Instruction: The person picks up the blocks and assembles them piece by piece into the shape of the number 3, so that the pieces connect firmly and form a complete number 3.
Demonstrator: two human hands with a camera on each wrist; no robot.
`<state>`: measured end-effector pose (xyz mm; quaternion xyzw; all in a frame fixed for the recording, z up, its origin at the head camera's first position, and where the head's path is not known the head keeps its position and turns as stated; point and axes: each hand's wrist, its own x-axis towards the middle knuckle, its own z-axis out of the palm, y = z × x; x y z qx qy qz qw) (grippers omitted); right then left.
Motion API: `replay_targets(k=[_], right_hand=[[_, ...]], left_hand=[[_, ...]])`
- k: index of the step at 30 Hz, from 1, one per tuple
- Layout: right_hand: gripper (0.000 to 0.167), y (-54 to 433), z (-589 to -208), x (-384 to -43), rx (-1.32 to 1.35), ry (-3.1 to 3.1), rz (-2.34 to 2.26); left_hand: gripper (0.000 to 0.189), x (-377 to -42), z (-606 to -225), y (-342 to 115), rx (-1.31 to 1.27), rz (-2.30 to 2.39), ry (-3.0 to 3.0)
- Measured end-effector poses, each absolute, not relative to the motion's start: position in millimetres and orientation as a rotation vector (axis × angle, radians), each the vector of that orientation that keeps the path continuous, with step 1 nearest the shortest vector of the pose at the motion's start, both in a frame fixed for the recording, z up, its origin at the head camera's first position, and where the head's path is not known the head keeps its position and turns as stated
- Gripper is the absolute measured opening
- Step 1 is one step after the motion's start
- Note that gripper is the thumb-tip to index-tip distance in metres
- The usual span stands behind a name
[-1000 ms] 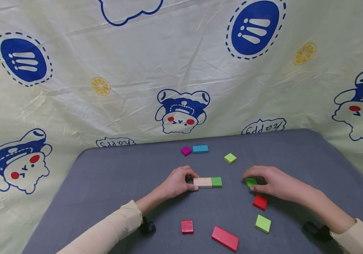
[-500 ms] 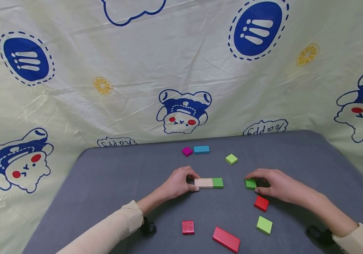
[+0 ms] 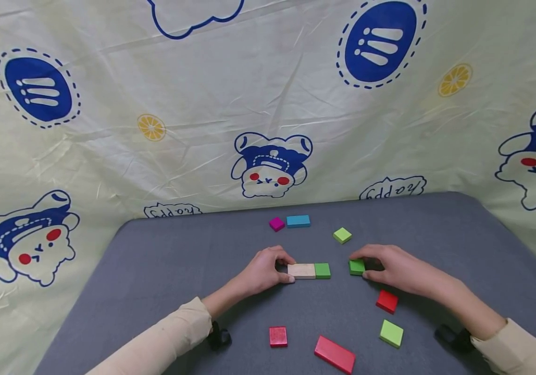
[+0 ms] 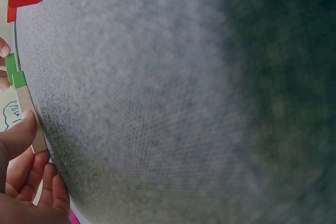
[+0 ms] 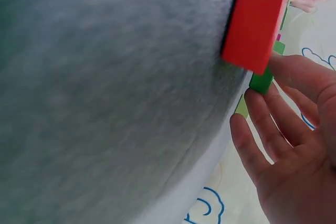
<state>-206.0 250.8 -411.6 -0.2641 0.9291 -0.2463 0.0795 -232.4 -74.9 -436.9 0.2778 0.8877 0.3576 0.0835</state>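
Observation:
A pale wooden block (image 3: 301,271) lies flat at the middle of the table, with a green square block (image 3: 322,271) touching its right end. My left hand (image 3: 265,269) pinches the pale block's left end between thumb and fingers, also visible in the left wrist view. To the right, another green block (image 3: 357,267) is gripped by the thumb and fingers of my right hand (image 3: 396,266). A gap separates it from the row. In the right wrist view, a red block (image 5: 255,22) stands nearer the camera than the held green block (image 5: 261,81) and partly covers it.
Behind the row lie a magenta block (image 3: 277,224), a blue block (image 3: 298,221) and a lime block (image 3: 342,235). Nearer are a pinkish-red square (image 3: 278,336), a long red block (image 3: 335,354) and another lime block (image 3: 391,333). A printed curtain (image 3: 192,156) hangs behind the grey table (image 3: 178,260).
My right hand has slid the green block leftward, nearer the row. My left hand stays on the pale block, which has not moved on the table.

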Motion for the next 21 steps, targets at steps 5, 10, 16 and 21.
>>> replay_targets(k=[5, 10, 16, 21], right_hand=[[0.038, 240, -410, -212, -0.848, 2.768, -0.745], [0.038, 229, -408, -219, -0.826, 2.759, -0.749], [0.036, 220, -407, -228, -0.829, 2.742, -0.748], [0.036, 213, -409, -235, -0.834, 2.740, -0.726]], left_hand=[[0.025, -233, -438, -75, 0.834, 1.061, 2.655], [0.025, -232, -438, -74, 0.835, 1.056, 2.664], [0.024, -230, -438, -74, 0.839, 1.060, 2.663], [0.025, -231, -436, -73, 0.836, 1.067, 2.656]])
